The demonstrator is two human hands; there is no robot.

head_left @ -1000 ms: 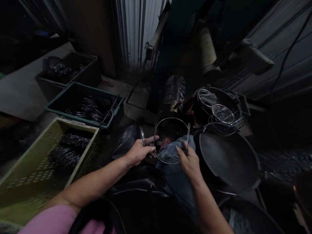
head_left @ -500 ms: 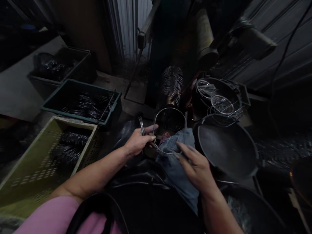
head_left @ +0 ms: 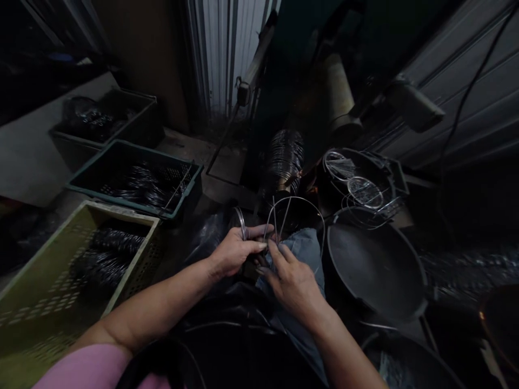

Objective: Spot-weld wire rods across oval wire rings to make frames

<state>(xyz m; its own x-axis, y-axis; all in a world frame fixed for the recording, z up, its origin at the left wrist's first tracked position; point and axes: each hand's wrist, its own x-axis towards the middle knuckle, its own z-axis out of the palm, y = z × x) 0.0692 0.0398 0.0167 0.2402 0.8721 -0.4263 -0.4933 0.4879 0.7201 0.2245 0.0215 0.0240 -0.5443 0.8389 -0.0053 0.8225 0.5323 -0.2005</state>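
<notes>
My left hand (head_left: 235, 251) is shut on the near edge of a thin metal wire ring (head_left: 294, 197), and a small bundle of wire hoops (head_left: 242, 222) sits against its fingers. Close beside it, my right hand (head_left: 292, 283) pinches the bases of two thin straight wires (head_left: 279, 219) that stand up inside the ring. Denim-covered knees (head_left: 304, 254) lie beneath my hands. A black plastic sheet (head_left: 206, 243) lies to the left of my left hand.
Wire-filled crates stand to my left: yellow-green (head_left: 121, 216), teal (head_left: 133, 201) and black (head_left: 105, 121). A wire coil (head_left: 286, 159) sits ahead. To the right are a black wok (head_left: 375, 270) and a dark pot (head_left: 357, 178) holding wire baskets.
My right hand has moved up and left, next to my left hand, and now pinches thin wires that stand inside the ring. The ring has shifted slightly right.
</notes>
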